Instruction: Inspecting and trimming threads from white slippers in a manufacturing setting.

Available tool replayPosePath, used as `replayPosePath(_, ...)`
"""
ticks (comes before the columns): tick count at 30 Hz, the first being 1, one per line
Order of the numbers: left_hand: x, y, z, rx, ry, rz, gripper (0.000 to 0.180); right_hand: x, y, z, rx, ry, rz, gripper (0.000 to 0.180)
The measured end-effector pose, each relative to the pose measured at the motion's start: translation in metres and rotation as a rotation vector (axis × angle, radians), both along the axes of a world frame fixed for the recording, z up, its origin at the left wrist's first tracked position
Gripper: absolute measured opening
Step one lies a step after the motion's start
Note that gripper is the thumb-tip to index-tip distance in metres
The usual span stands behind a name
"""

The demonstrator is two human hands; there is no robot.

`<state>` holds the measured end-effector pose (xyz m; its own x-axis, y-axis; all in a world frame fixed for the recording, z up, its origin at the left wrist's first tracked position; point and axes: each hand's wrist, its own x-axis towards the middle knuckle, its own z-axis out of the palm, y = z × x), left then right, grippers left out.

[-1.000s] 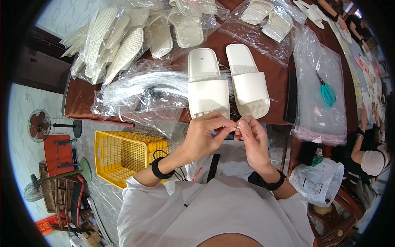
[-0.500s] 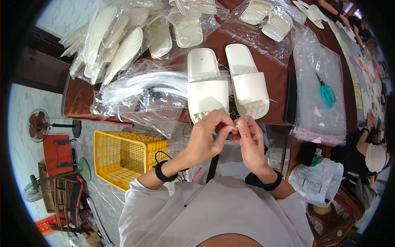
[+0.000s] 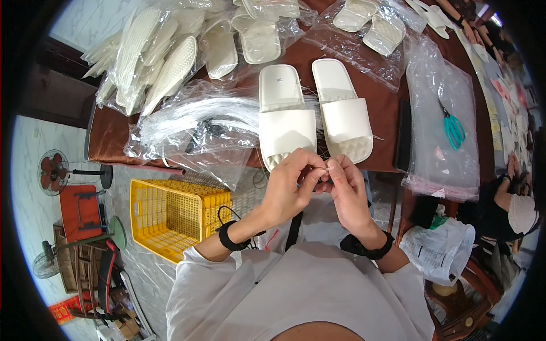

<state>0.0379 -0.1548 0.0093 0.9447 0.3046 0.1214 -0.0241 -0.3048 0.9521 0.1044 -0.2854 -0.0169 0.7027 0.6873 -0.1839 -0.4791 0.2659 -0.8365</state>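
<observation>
My left grip [image 3: 290, 186] and right grip [image 3: 350, 193] meet at the near edge of the white slippers [image 3: 345, 118], both pinching a tiny pale piece [image 3: 327, 169], too small to identify. So little shows between my fingertips that one thumb's roll could lose it. My knuckles overlap the slippers in view; a jerk could nudge them askew. Left of the slippers, loose white strands [image 3: 210, 118] could snag my wristband [image 3: 228, 236]. Right of them, teal scissors [image 3: 454, 132] could slide on slick plastic bags [image 3: 438, 165] if brushed. Beyond, bagged slippers [image 3: 172, 71] could topple if the surface [image 3: 384, 108] is bumped.
</observation>
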Motion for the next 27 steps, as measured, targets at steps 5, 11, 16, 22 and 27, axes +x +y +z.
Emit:
replayPosePath(5, 0.002, 0.001, 0.0, -0.03, 0.004, 0.006, 0.004, 0.007, -0.005, -0.001, 0.07, 0.136, 0.064, 0.023)
replayPosePath(11, 0.004, 0.005, 0.006, 0.05, 0.032, -0.019, 0.006, 0.009, -0.004, 0.005, 0.118, 0.191, 0.072, 0.022)
replayPosePath(16, 0.006, 0.001, 0.001, 0.189, -0.047, -0.036, 0.007, 0.009, -0.007, 0.007, 0.135, 0.154, 0.124, 0.023)
replayPosePath(22, 0.006, -0.004, -0.004, 0.14, -0.069, -0.024, 0.013, 0.012, -0.009, 0.006, 0.137, 0.182, 0.153, 0.025)
replayPosePath(27, 0.007, -0.003, -0.007, 0.157, -0.054, -0.02, 0.009, 0.012, -0.006, 0.005, 0.163, 0.206, 0.154, 0.024)
